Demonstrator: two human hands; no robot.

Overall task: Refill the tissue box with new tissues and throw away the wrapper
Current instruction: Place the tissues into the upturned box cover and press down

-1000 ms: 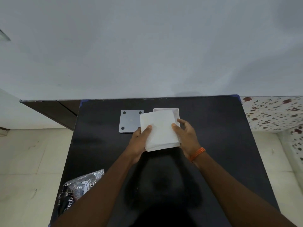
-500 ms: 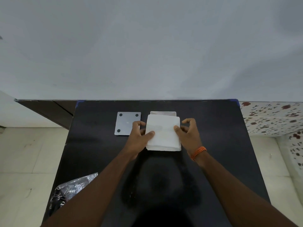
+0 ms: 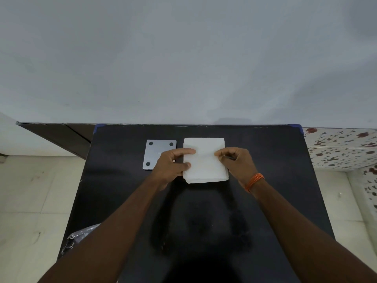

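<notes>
A white stack of tissues (image 3: pixel 205 160) lies at the far middle of the black table (image 3: pixel 265 201), covering the white tissue box, which is hidden beneath it. My left hand (image 3: pixel 170 165) grips the stack's left edge, thumb on its side and fingers on top. My right hand (image 3: pixel 236 162) presses on its right part, fingers curled on top. The grey box lid (image 3: pixel 157 150), with black round feet at its corners, lies flat just left of the stack, partly under my left hand. The crumpled plastic wrapper (image 3: pixel 81 237) sits at the table's near left edge.
A pale wall rises right behind the table. A dark wooden panel (image 3: pixel 59 135) stands at the left, a flower-patterned surface (image 3: pixel 342 148) at the right. Light floor tiles lie on both sides of the table.
The tissue stack was held tilted above the box; my hands have moved it away from me and down, so it now sits level over the box and hides it.
</notes>
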